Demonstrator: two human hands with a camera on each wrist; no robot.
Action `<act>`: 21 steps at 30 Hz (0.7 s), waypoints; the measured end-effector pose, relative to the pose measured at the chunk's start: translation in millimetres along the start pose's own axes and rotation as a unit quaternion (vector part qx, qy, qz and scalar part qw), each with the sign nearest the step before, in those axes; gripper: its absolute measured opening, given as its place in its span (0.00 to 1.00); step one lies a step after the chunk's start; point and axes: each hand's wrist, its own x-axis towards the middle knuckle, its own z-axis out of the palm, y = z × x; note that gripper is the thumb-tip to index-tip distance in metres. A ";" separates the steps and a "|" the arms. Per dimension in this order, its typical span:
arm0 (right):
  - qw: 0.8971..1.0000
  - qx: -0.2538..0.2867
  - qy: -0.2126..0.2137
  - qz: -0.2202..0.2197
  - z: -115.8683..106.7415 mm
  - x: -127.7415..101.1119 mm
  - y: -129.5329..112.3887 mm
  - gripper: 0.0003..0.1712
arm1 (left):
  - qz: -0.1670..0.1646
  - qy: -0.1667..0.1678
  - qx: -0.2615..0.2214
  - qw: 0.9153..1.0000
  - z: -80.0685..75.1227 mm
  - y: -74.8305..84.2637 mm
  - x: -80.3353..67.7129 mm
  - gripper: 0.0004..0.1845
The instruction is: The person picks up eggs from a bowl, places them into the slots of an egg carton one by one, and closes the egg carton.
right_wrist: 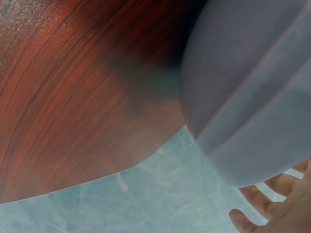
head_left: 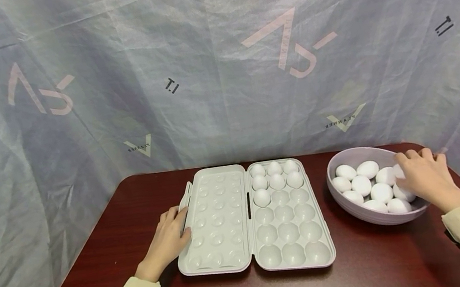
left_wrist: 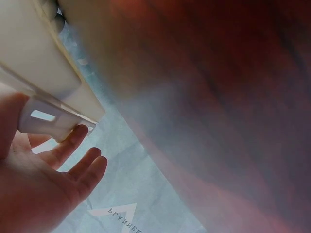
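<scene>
A pale plastic egg carton (head_left: 282, 197) lies unfolded on the table, its lid (head_left: 219, 219) on the left. Eggs (head_left: 262, 198) fill the two far rows, and one sits in the left cup of the third. My left hand (head_left: 168, 239) holds the flap (left_wrist: 53, 119) at the lid's left edge between thumb and index finger, the other fingers spread. My right hand (head_left: 429, 178) reaches over the right rim of a pale bowl (head_left: 356, 211) of eggs (head_left: 381, 192). One egg shows between its thumb and index finger; the contact is partly hidden.
The dark red-brown table (head_left: 140, 201) carries the carton and bowl. Behind it hangs a grey printed sheet (head_left: 201, 68). Bare tabletop (right_wrist: 73, 97) shows beside the bowl in the right wrist view.
</scene>
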 end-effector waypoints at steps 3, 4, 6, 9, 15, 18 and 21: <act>1.000 -0.014 -0.005 0.000 -0.3 -0.1 0.2 0.30 | -0.001 -0.002 0.001 1.000 -0.2 0.4 0.2 0.26; 1.000 -0.016 -0.006 -0.001 -0.6 0.0 0.1 0.30 | -0.001 -0.003 0.001 1.000 -0.3 0.5 0.3 0.26; 1.000 -0.019 -0.008 -0.001 -1.1 0.1 -0.4 0.30 | 0.000 -0.002 0.001 1.000 -0.5 0.7 0.5 0.26; 1.000 -0.015 -0.012 0.000 -2.2 0.6 -2.0 0.29 | 0.002 0.000 0.003 1.000 -0.9 1.0 0.5 0.26; 1.000 0.005 0.002 -0.005 -5.3 1.9 -6.9 0.27 | 0.002 0.000 0.010 1.000 -0.7 0.9 0.0 0.26; 1.000 0.012 0.007 -0.013 -7.2 2.3 -9.9 0.27 | 0.001 -0.002 0.010 1.000 -0.4 0.5 -0.3 0.26; 0.999 0.016 0.018 -0.023 -8.3 3.4 -12.8 0.27 | -0.001 -0.002 0.007 1.000 -0.5 0.3 -0.3 0.26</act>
